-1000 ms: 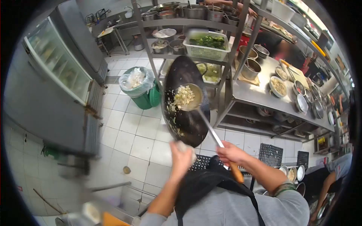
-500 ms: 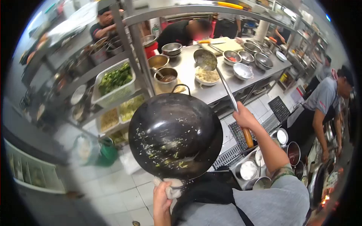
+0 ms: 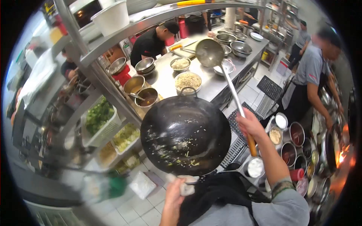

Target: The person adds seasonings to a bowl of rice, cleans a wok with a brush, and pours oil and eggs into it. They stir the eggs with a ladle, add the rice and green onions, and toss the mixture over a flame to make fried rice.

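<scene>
My left hand [image 3: 175, 194] is closed around a cloth [image 3: 185, 188] at the near handle of a black wok [image 3: 177, 124]. Bits of white food and green scraps cling to the wok's inside, which tilts toward me. In my right hand [image 3: 249, 122] is the wooden-ended handle of a long ladle [image 3: 209, 52]. Its bowl, smeared with residue, hangs beyond the wok, above the steel counter. Just past the wok's far handle stands a bowl heaped with fried rice [image 3: 188, 81], and behind it a metal bowl holds more rice [image 3: 180, 63].
A steel shelf frame [image 3: 113, 90] rises at my left, with a basket of green vegetables [image 3: 100, 120] below. Two pots of sauce [image 3: 147, 97] stand on the counter [image 3: 160, 73]. A co-worker [image 3: 313, 75] is at the stove on the right, near flames [image 3: 342, 154] and several ingredient pots [image 3: 297, 134].
The ladle's bowl has lifted away from the rice bowl and swung slightly right, no longer tipped over it. The camera view has shifted, and the wok sits slightly farther right in the picture.
</scene>
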Tool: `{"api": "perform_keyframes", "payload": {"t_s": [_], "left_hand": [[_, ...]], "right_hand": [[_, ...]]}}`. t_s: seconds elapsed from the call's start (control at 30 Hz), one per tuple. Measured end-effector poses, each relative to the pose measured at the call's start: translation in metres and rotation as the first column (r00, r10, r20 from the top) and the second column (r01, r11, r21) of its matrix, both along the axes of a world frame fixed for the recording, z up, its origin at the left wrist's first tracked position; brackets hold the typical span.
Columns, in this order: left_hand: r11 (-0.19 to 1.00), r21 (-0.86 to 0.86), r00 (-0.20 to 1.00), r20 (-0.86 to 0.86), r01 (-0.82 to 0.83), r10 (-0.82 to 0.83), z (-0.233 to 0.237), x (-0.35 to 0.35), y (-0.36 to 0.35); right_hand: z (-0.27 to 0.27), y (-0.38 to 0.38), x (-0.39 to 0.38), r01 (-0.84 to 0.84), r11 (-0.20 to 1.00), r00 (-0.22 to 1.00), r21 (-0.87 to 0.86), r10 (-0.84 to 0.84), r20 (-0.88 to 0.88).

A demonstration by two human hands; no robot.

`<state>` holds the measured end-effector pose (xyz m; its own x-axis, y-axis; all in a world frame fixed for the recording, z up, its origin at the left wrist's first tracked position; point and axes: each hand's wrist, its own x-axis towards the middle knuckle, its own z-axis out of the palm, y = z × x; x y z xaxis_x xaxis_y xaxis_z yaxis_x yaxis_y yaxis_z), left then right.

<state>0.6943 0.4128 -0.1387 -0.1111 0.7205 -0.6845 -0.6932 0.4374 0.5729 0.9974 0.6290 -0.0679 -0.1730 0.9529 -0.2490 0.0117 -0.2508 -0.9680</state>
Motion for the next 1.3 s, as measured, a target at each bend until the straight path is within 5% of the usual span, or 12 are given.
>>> {"api": "perform_keyframes", "payload": {"t_s": [0.1,0.27,0.37,0.4,0.43,0.53,0.6,0.7,0.83,0.97,1.07,1.3], "left_hand": [[0.980,0.026,0.973,-0.123,0.198,-0.193,-0.002,-0.008,0.004],[0.691,0.463,0.830,-0.260,0.555,-0.493,0.014,0.025,0.026],[0.409,0.447,0.543,-0.224,0.795,-0.809,0.038,0.061,0.027],[0.445,0.510,0.609,-0.211,0.736,-0.765,0.043,0.084,0.018],[0.315,0.480,0.426,-0.141,0.819,-0.894,0.050,0.099,0.020],[0.126,0.412,0.166,-0.063,0.902,-0.984,0.083,0.158,-0.001],[-0.030,0.307,-0.058,0.083,0.951,-0.995,0.090,0.192,-0.019],[-0.202,0.295,-0.249,0.132,0.934,-0.959,0.082,0.257,-0.072],[-0.428,0.298,-0.501,0.240,0.853,-0.832,0.068,0.356,-0.155],[-0.541,0.298,-0.610,0.232,0.786,-0.758,0.039,0.427,-0.247],[-0.638,0.359,-0.730,0.265,0.681,-0.630,0.021,0.485,-0.284],[-0.691,0.180,-0.713,0.227,0.700,-0.663,0.006,0.545,-0.362]], "right_hand": [[0.011,-0.116,0.037,0.097,0.988,0.930,-0.120,-0.133,-0.342],[0.015,-0.305,0.060,0.466,0.882,0.816,-0.074,-0.461,-0.350],[0.029,-0.403,0.070,0.663,0.748,0.666,-0.031,-0.609,-0.432],[0.040,-0.425,0.068,0.710,0.704,0.607,-0.009,-0.618,-0.500],[0.052,-0.450,0.053,0.848,0.530,0.451,-0.015,-0.734,-0.508],[0.048,-0.532,0.052,0.861,0.472,0.476,0.191,-0.613,-0.631],[0.054,-0.580,0.021,0.978,0.207,0.148,0.006,-0.677,-0.721],[0.071,-0.645,-0.015,0.986,0.043,0.136,0.163,-0.774,-0.619],[0.103,-0.706,-0.051,0.861,-0.486,-0.467,0.148,-0.872,-0.148],[0.092,-0.784,-0.065,0.638,-0.767,-0.764,0.064,-0.622,0.172],[0.089,-0.813,-0.068,0.525,-0.838,-0.768,0.147,-0.391,0.508],[0.060,-0.871,-0.112,0.452,-0.892,-0.671,0.007,-0.335,0.661]]}}
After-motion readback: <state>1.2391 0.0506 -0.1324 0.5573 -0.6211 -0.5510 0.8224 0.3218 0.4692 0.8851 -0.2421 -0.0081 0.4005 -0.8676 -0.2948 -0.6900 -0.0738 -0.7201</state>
